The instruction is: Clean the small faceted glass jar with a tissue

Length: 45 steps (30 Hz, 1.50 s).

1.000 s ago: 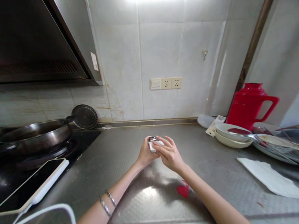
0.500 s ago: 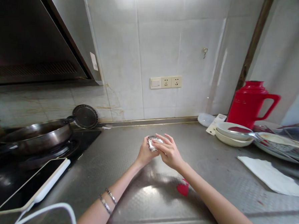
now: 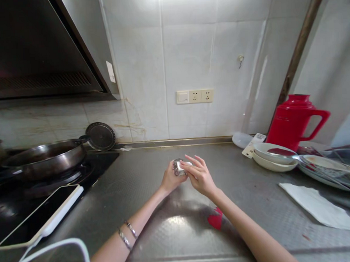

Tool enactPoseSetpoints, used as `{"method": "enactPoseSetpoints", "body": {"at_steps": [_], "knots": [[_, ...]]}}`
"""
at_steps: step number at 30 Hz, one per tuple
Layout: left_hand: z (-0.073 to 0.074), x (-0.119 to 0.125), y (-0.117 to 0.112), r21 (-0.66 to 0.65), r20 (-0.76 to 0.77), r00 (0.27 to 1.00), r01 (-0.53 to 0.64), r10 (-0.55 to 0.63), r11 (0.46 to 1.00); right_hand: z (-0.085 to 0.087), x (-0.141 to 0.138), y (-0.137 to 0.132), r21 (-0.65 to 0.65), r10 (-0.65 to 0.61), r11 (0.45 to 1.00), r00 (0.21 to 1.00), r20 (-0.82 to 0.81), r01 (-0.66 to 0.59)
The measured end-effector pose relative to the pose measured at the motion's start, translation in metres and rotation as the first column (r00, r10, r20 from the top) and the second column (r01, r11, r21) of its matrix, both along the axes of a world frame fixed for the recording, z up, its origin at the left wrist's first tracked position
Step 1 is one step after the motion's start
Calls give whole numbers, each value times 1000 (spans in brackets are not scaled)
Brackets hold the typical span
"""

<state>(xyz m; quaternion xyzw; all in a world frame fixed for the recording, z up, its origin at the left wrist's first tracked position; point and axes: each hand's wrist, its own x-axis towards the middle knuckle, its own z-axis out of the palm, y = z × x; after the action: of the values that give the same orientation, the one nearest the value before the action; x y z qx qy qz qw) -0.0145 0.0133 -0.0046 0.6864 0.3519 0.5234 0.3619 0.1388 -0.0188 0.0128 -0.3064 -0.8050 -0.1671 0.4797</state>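
Two hands are brought together around one small silvery item, which is held at 6 o'clock from the centre of the view, apparently raised over the table. A white piece is seen at its face; whether it is loose or part of the item cannot be told. By its shine, the item is judged light, stiff and perhaps slippery, best gripped by its sides, with only mild pressure put on the face. Its 9 o'clock side is enclosed by the left hand, whose fingers are mostly hidden but evidently closed around it. By the right hand, fingers are laid nearly straight and slightly fanned, tips on the white piece; whether it is pinched cannot be told. The left forearm is angled in from between 7 and 8 o'clock, the right from between 4 and 5.
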Motion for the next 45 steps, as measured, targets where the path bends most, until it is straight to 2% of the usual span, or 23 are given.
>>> {"method": "enactPoseSetpoints", "body": {"at_steps": [5,12,20,24,28,32,34,37,40,45], "knots": [[1,1,-3,21,53,994,96,-97,995,-1,5,5,-28,-52,998,995,-89,50],[-3,0,4,-67,129,984,130,-121,989,1,3,-2,25,23,999,1000,-14,-22],[3,4,-5,-148,172,961,241,-215,959,-3,5,9,-51,-33,998,994,-101,28],[0,5,-1,-171,206,953,260,-223,950,-4,5,6,-20,-12,1000,997,-70,11],[-3,6,4,-125,243,938,282,-246,951,-1,4,0,7,24,1000,1000,-3,-24],[-5,8,1,-63,186,932,328,-312,943,-1,5,3,-31,11,999,1000,-23,-11],[-6,8,1,-33,134,946,303,-296,952,-2,5,6,-61,-20,998,998,-59,16],[-9,5,2,5,43,977,207,-207,978,-4,5,7,-74,-54,996,996,-65,49],[-12,1,5,26,-18,988,155,-155,988,-4,2,1,-47,-20,999,1000,16,21],[-12,0,5,28,-14,993,121,-121,992,-2,-3,-5,-4,33,999,992,123,-33]]}}
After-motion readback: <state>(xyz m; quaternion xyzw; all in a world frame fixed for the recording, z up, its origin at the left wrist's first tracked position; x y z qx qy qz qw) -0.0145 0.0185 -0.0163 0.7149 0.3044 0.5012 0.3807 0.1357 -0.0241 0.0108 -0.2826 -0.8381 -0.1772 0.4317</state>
